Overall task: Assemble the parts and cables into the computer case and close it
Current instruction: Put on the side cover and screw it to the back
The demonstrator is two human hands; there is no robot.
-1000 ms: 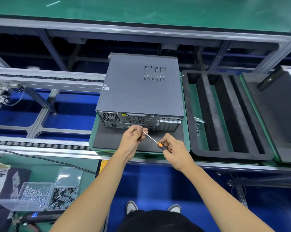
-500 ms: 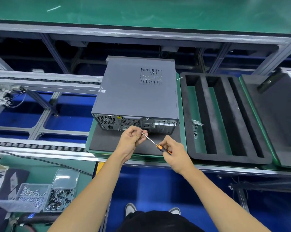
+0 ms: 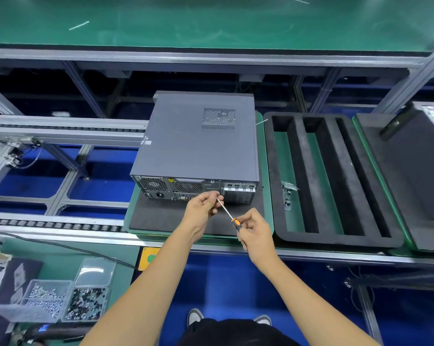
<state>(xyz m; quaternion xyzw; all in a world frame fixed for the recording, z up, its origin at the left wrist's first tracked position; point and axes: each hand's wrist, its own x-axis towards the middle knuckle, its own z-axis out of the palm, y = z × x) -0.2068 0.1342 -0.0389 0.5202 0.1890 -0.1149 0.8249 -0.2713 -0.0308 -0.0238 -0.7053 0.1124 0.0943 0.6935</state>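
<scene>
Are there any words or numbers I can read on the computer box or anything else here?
None can be read.
Small white sticker on the computer case: too blurred.
Yellow label on the case's back panel: too small.
Blue label at the bottom left: too blurred.

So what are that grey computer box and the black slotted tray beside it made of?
The computer case looks like painted sheet metal: flat matte grey panel with a punched vent grid. The slotted tray seems to be soft black foam, judging by its dull, fuzzy surface and rounded cut edges.
</scene>
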